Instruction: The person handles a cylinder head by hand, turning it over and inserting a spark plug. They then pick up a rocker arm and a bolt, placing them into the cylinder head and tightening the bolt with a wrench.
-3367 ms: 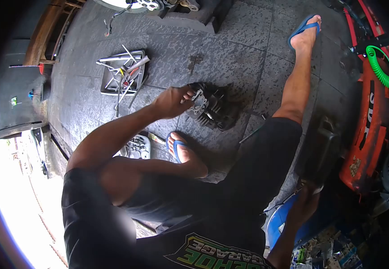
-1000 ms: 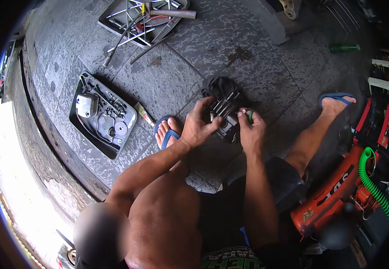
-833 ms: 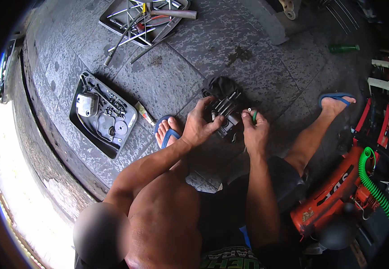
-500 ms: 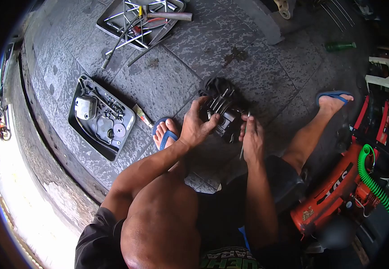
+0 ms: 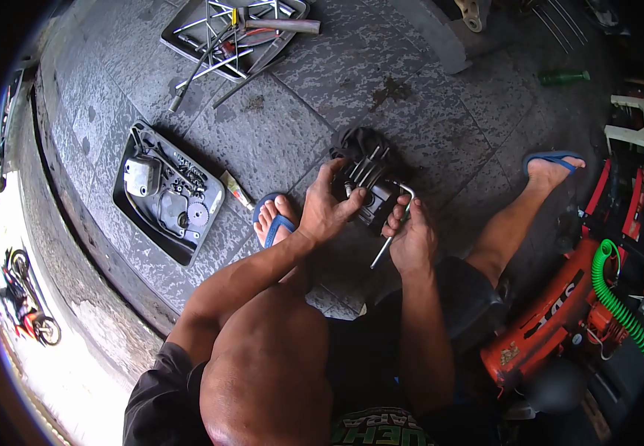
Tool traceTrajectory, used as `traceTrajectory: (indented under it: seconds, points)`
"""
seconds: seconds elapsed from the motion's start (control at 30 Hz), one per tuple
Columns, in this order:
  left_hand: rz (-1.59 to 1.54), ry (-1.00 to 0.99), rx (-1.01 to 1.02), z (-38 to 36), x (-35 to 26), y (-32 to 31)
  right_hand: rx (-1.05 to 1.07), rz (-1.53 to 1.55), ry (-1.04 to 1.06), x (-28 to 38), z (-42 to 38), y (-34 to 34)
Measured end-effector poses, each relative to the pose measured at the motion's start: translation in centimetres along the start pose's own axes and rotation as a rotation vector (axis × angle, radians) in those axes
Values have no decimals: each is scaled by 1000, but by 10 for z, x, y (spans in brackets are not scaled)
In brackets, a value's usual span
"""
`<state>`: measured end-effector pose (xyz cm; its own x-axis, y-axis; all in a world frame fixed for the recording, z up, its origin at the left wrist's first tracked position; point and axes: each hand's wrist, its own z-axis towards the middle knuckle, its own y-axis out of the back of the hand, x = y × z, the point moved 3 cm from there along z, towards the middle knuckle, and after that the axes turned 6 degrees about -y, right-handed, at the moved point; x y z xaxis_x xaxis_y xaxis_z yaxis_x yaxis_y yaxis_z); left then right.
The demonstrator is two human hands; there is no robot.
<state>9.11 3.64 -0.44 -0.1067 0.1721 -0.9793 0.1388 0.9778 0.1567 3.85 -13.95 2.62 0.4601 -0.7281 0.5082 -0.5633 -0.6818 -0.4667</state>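
My left hand [image 5: 329, 204] is closed around the near left side of a dark metal engine part [image 5: 375, 202], its thumb resting on top. Bright rods or fins stand out from the part's upper end. In my right hand [image 5: 414, 234], the fingers wrap an L-shaped wrench [image 5: 382, 253]. The bent end of this wrench reaches the right side of the engine part, while its long shank slants down to the left below my fist. A black cloth [image 5: 363, 140] lies against the part's far side.
On the left sits a tray [image 5: 124, 212] with a metal cover, gear and small parts; a tube [image 5: 237, 190] lies beside it. Tools fill another tray [image 5: 170, 43] at the top. A red air compressor [image 5: 530, 327] with a green coiled hose [image 5: 619, 305] stands right.
My right hand has turned the wrench, so its shank now slants lower left and its bend shows above the fist. My left hand stays put. Outside, a red motorcycle appears nearer.
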Motion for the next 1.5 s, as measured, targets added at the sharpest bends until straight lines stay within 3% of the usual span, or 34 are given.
traceTrajectory:
  seconds: [0.33, 0.5, 1.1, 1.5]
  points:
    - [-8, 9, 6, 1, -5, 0, 36, 117, -54, -4, 3, 6]
    - [-19, 10, 11, 1, -5, 1, 119, 273, -194, 0, 3, 4]
    - [26, -34, 31, -4, -2, 0, -133, -5, -212, 13, -8, 1]
    - [43, -33, 50, -6, -3, 1, -95, 23, -286, 22, -7, 5]
